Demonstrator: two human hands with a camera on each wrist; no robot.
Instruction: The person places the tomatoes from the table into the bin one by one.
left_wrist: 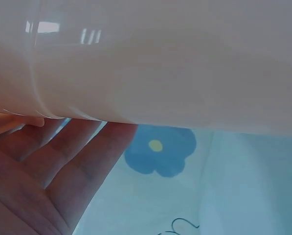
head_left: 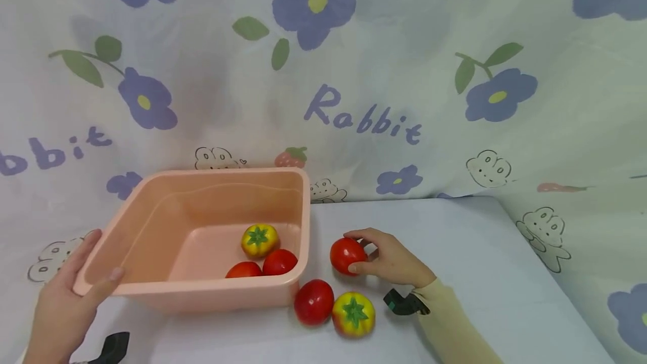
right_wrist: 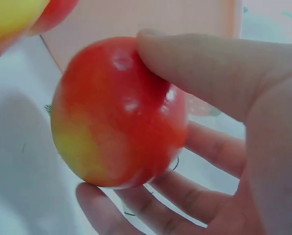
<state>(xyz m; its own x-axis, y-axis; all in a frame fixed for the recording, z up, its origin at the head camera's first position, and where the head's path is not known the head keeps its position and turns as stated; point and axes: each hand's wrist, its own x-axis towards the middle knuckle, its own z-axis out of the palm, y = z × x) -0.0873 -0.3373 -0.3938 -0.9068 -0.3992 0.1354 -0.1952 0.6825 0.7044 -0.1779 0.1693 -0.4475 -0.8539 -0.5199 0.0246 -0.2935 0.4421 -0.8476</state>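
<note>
A pink plastic bin (head_left: 217, 291) stands on the left. My left hand (head_left: 65, 302) grips its left rim near the front corner, thumb over the rim and fingers along the outer wall (left_wrist: 160, 73). To the right of the bin, my right hand (head_left: 391, 257) holds a red tomato (head_left: 346, 255) between thumb and fingers. The right wrist view shows a yellow patch on this tomato (right_wrist: 116, 117). Inside the bin lie a yellow-red tomato (head_left: 260, 240) with a green star-shaped top and two red tomatoes (head_left: 279, 262), partly hidden by the front wall.
Beside the bin's front right corner sit another red tomato (head_left: 314, 302) and a yellow-red tomato (head_left: 353, 314), close together. White cloth covers the table (head_left: 485, 274). A patterned curtain (head_left: 384, 60) with flowers and rabbits hangs behind.
</note>
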